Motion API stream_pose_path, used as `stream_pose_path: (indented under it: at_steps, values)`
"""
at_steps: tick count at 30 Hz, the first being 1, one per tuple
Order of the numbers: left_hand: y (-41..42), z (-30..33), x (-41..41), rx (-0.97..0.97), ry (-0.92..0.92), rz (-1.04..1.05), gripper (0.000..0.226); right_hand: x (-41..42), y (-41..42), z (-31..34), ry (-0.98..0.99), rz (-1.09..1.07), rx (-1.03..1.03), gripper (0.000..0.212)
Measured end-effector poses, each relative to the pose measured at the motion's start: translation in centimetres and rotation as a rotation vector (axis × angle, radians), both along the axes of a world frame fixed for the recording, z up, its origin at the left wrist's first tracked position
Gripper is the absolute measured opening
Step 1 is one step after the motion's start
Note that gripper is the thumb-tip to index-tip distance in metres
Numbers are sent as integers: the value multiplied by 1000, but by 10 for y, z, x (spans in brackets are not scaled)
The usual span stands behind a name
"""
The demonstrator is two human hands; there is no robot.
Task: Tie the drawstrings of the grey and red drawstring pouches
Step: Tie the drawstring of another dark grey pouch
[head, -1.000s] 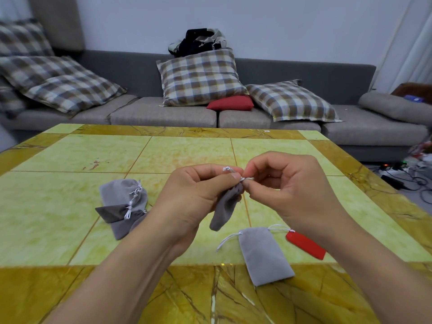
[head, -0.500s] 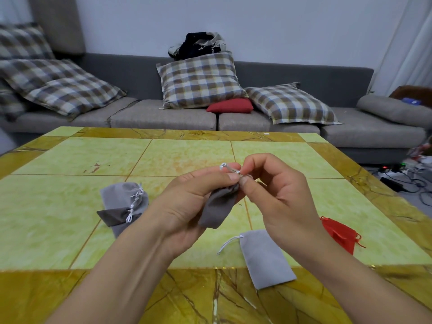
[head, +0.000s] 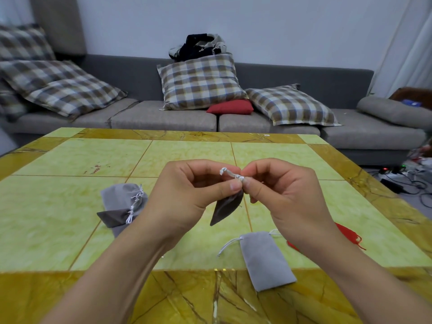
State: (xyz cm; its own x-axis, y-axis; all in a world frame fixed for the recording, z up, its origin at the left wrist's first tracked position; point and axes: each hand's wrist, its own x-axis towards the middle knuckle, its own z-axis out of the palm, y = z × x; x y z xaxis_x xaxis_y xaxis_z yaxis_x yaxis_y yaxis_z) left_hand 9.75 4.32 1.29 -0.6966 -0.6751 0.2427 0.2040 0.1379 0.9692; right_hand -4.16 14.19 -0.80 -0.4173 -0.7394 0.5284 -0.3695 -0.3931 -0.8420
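A dark grey pouch (head: 225, 208) hangs above the table, gathered at its neck. My left hand (head: 187, 195) and my right hand (head: 280, 190) both pinch its white drawstring (head: 230, 175) between thumb and forefinger, fingertips almost touching. On the table to the left lie grey pouches (head: 122, 205) with white cords knotted, stacked on each other. A flat light grey pouch (head: 265, 259) with a loose white cord lies near the front edge. Behind my right wrist a red pouch (head: 348, 235) lies partly hidden.
The table (head: 70, 195) has yellow-green tiles with a brown marbled border. A grey sofa (head: 163, 120) with checked cushions stands behind it. Cables and a power strip (head: 397, 178) lie on the floor at the right.
Both hands stayed together on the drawstring and rose slightly. The hanging pouch swung and the cord ends now stick up between the fingertips. More of the red pouch shows behind my right wrist.
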Motion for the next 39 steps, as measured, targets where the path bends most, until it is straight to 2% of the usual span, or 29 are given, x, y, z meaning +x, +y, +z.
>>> stream_pose_path:
  at_steps: [3,6,9,14,18,21,26,29,32,36,39]
  values:
    - [-1,0,0,150,83,-71,24,4,-1,-2,-178,115,-4,5]
    - [-1,1,1,245,113,-141,25,5,-1,-3,-217,166,-3,6]
    - [-1,2,0,168,111,-140,20,5,1,2,-96,131,-27,1]
    - [-1,1,-1,-31,104,-67,20,4,2,5,102,-11,-51,8]
    - [-3,-1,0,-72,120,-89,22,1,3,3,239,-132,-92,5]
    - [-1,-2,-2,-123,141,-72,17,1,5,6,298,-164,-114,9]
    - [0,-7,-7,-193,161,21,12,0,6,10,89,-15,-36,5]
    - [-1,-11,-9,-284,131,34,9,1,6,11,-13,12,3,18]
    - [-3,-13,-10,-310,129,46,5,1,5,12,-45,7,30,23]
    - [-2,-11,-10,-240,161,17,7,0,6,15,-88,23,-11,16]
    - [2,-11,-12,-205,155,-5,11,0,6,15,-23,-39,-41,9]
